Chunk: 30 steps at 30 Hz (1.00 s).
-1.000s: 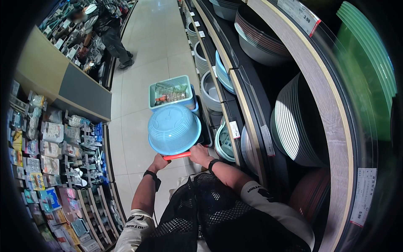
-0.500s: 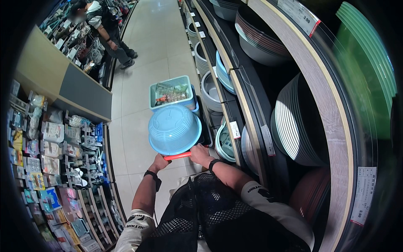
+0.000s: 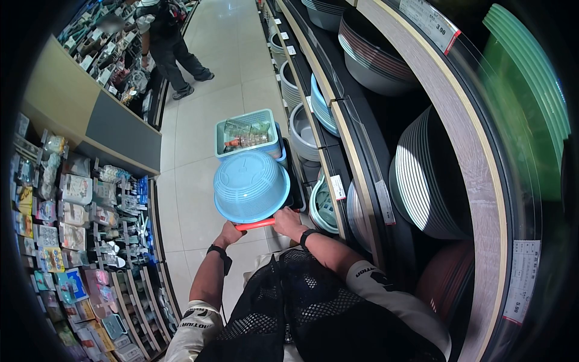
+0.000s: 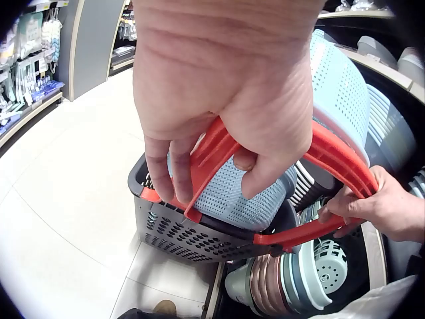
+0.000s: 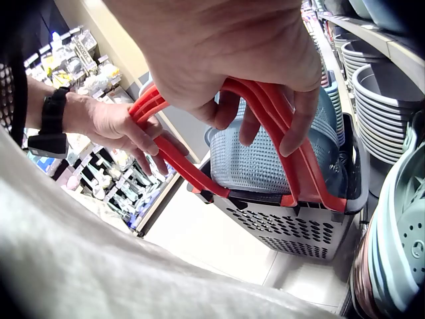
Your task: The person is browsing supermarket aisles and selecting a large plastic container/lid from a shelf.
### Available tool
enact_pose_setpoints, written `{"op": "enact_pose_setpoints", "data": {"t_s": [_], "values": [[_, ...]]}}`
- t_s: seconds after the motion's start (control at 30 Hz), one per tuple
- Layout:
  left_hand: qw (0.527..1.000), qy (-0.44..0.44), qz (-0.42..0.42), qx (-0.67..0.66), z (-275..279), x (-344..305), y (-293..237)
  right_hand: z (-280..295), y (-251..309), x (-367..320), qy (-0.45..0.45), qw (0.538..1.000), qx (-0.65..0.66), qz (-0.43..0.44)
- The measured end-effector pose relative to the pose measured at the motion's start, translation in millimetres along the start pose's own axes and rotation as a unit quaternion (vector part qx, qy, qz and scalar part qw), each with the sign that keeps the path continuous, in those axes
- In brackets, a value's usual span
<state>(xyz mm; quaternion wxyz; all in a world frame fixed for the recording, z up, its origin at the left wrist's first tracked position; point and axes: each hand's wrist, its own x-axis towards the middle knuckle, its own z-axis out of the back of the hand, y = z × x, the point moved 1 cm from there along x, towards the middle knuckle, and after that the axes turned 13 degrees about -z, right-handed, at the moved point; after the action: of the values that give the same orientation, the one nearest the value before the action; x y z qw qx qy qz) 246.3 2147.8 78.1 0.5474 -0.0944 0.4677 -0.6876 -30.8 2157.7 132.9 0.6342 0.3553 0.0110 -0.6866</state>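
My left hand (image 3: 229,233) and right hand (image 3: 288,222) grip the red handle (image 3: 256,224) of a dark shopping basket (image 4: 174,234). In the left wrist view the fingers hang over one side of the handle, with the thumb on the other. My right fingers curl round it at the far end in the right wrist view. A light blue perforated colander (image 3: 248,187) lies upside down over the basket. Ahead of it, a stack of pale green and blue rectangular baskets (image 3: 269,112) holds clear plastic items and something orange-red (image 3: 231,142).
Shelves on the right hold stacked basins (image 3: 416,175) and buckets (image 3: 292,84), close beside the basket. On the left stands a rack of small packaged goods (image 3: 66,223). A person (image 3: 167,51) stands farther up the aisle by the left shelves. Pale floor tiles (image 3: 193,193) run between.
The person up the aisle has stepped rightward and turned more upright, arm drawn back from the shelf. My hands, the handle and the colander have barely moved.
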Motion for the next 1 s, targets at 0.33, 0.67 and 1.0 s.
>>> {"op": "enact_pose_setpoints", "data": {"t_s": [0.33, 0.67, 1.0], "values": [[1.000, -0.006, -0.022, 0.000, -0.9, -0.6, 2.4, 0.1, -0.3, 0.0, 0.004, 1.000, 0.004, 0.003], [0.999, -0.006, -0.031, -0.008, 2.0, -3.6, -9.0, 3.7, 1.8, -1.7, 0.007, 1.000, 0.000, 0.000], [0.999, -0.005, -0.028, 0.013, 4.2, -5.1, -14.0, 1.9, 1.1, -2.1, -0.004, 1.000, 0.006, 0.007]]}}
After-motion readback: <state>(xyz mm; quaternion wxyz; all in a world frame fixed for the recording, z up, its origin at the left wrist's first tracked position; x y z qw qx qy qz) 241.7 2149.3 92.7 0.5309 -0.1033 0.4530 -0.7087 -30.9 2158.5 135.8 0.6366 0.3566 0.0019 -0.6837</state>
